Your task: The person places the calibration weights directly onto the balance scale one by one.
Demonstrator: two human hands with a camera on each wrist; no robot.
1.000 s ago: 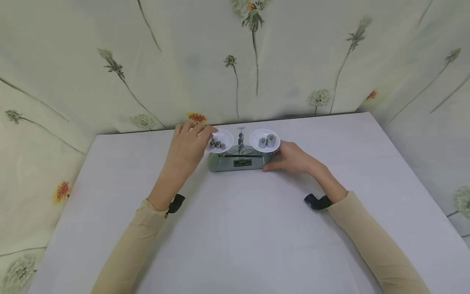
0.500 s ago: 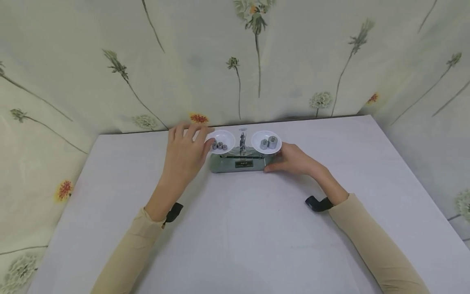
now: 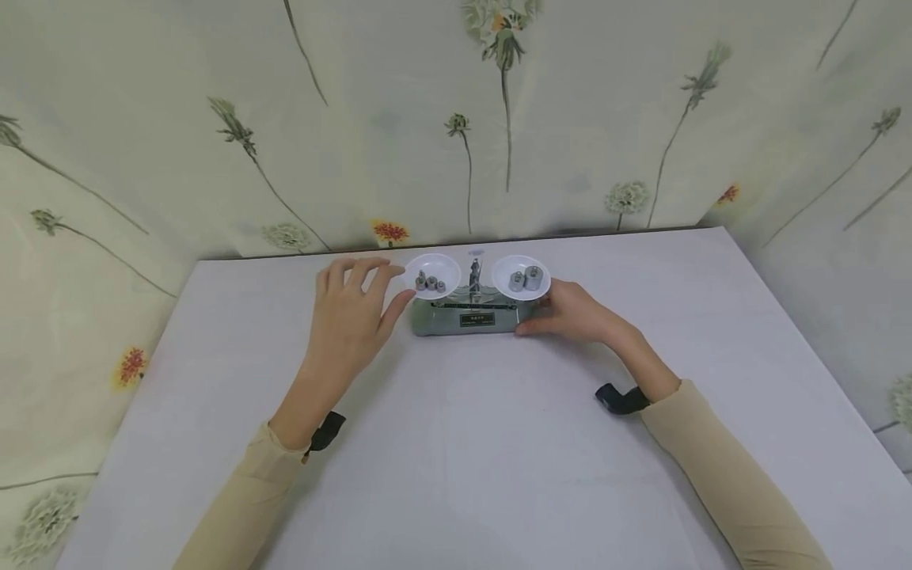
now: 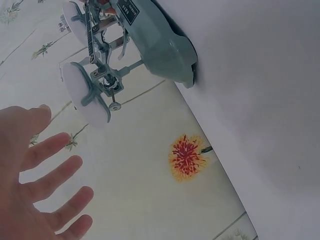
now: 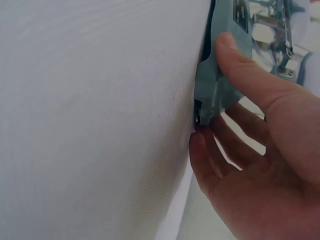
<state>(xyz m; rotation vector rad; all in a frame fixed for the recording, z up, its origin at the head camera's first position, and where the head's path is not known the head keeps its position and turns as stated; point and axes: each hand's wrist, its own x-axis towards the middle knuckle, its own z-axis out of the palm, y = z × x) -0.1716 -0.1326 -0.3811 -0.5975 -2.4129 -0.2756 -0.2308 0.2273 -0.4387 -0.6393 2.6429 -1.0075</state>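
A green balance scale [image 3: 445,323] with two white pans stands near the far edge of the table. Its left pan [image 3: 436,264] bears 3 small metal weights [image 3: 431,283]; two larger weights [image 3: 533,277] sit in the right pan [image 3: 509,269]. My right hand [image 3: 573,311] grips the right end of the base. In the right wrist view the thumb [image 5: 245,70] lies on the front, with the other fingers behind and under the end. Beside the left pan is my left hand [image 3: 349,317], fingers spread and holding nothing. The left wrist view shows a gap between those fingers [image 4: 55,180] and the pan.
The white tabletop [image 3: 456,459] extends in front of the scale and to both sides. Just behind its far edge hangs a cloth [image 3: 385,158] printed with flowers. A black wrist camera [image 3: 620,398] is worn below the right hand, another black one [image 3: 328,431] below the left.
My left hand has drawn back from the left pan, leftward and toward me, its thumb and fingers spreading. The right hand keeps its grip on the base. The whole head view has shifted slightly.
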